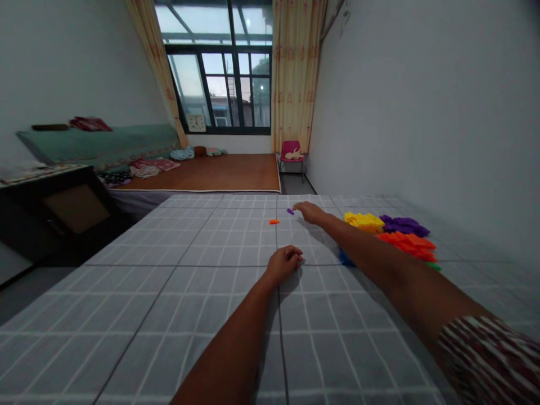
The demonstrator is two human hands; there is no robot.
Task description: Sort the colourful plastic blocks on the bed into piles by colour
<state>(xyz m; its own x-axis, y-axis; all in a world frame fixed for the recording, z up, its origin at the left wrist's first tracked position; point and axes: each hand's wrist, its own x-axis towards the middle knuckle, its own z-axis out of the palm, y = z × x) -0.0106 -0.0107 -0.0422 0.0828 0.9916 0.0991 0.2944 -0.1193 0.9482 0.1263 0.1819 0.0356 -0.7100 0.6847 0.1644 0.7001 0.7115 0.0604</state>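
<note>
Two small pieces lie out on the cloth by the hands I am watching. One, a slim purple piece (290,211), is right at the fingertips of the right hand (310,212), just to their left; I cannot tell whether they touch or grip it. The other, an orange piece (274,221), sits apart, left of that hand and beyond the left hand (284,263). I see the left hand resting nearer, fingers loosely curled; whether they close on anything, I cannot tell. To the right of both hands, around the right forearm, I have a yellow pile (363,221), a purple pile (405,225) and a red-orange pile (408,246), with bits of blue and green partly hidden. Under everything runs a gray checked tablecloth (219,315); far beyond the hands stands a bed (219,171).
</note>
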